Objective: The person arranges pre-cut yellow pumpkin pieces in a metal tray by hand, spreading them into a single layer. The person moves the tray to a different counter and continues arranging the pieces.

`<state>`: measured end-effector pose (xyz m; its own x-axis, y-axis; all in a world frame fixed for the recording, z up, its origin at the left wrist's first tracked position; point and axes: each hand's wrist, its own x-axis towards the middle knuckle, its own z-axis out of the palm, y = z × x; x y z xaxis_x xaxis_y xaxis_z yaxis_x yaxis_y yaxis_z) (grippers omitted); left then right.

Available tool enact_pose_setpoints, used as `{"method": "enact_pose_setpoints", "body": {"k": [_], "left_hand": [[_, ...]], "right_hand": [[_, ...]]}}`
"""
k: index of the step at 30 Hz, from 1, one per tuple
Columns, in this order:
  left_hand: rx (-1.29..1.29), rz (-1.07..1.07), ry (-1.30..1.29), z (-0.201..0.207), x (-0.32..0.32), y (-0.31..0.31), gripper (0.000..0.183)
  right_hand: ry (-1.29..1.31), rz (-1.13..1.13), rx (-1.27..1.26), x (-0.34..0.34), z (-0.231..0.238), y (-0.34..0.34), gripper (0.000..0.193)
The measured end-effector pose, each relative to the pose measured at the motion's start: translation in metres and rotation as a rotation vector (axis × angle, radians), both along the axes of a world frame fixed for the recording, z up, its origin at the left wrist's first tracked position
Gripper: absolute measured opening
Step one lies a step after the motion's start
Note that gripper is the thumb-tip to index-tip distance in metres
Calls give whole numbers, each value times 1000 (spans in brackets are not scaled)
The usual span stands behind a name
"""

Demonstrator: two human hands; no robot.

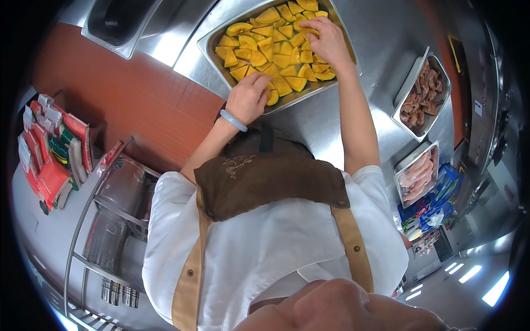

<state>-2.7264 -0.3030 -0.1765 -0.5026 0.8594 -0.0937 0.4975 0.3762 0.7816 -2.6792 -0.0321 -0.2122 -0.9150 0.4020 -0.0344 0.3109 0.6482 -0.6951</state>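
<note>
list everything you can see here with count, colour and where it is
pumpkin wedges: many, yellow with green rind, in the big tray
big tray: one, steel, top centre on the counter
meat trays: two, steel, right side, one behind the other
packets: several, mostly red, far left
rack: one, steel, lower left
sink: one, steel, top left
bangle: one, pale, on the left wrist
apron: one, brown with tan straps, over white top
left hand: on wedges at the tray's near edge
right hand: on wedges at the tray's right side

Two metal trays of raw meat [422, 91] [418, 174] are seen at right | red packets [52, 146] are stacked at left | an empty steel pan [118, 22] is set at upper left | orange-red floor [127, 99] is seen between.
</note>
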Motion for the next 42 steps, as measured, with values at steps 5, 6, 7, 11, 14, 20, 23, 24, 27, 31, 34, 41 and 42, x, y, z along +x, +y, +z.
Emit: {"method": "enact_pose_setpoints", "body": {"k": [5, 6, 7, 11, 14, 20, 23, 24, 27, 31, 34, 41, 42], "left_hand": [[-19, 119, 33, -4, -14, -21, 32], [-5, 123, 38, -4, -14, -23, 32], [9, 131, 41, -4, -14, -25, 32], [22, 135, 52, -5, -13, -25, 34], [-20, 151, 52, -7, -15, -24, 36], [-18, 204, 253, -12, -33, -4, 46], [-85, 142, 402, -17, -41, 17, 57], [-132, 118, 417, -19, -43, 22, 60], [-266, 61, 451, -23, -45, 33, 67], [-305, 56, 472, -27, -45, 39, 66], [-147, 117, 467, -24, -47, 41, 65], [39, 503, -21, 6, -57, 5, 69], [12, 514, -47, 9, -56, -1, 69]], "right_hand": [[-41, -58, -103, -8, 5, -6, 29], [-50, -141, -266, -7, 8, -6, 29], [-51, -228, -431, -4, 11, -6, 29], [83, -419, -1366, 5, 18, -5, 20], [-39, -366, -1544, 14, 15, -15, 21], [-197, -241, -365, 14, -9, -43, 28], [-271, -185, -34, 14, -11, -46, 25], [-272, -173, 5, 14, -9, -47, 26], [-306, -153, 16, 21, -3, -51, 26], [-293, -37, 72, 34, 0, -63, 27], [-305, -11, 42, 42, -2, -65, 21], [-361, 63, 60, 49, 1, -65, 21], [-373, 79, 70, 49, 2, -66, 21]]}}
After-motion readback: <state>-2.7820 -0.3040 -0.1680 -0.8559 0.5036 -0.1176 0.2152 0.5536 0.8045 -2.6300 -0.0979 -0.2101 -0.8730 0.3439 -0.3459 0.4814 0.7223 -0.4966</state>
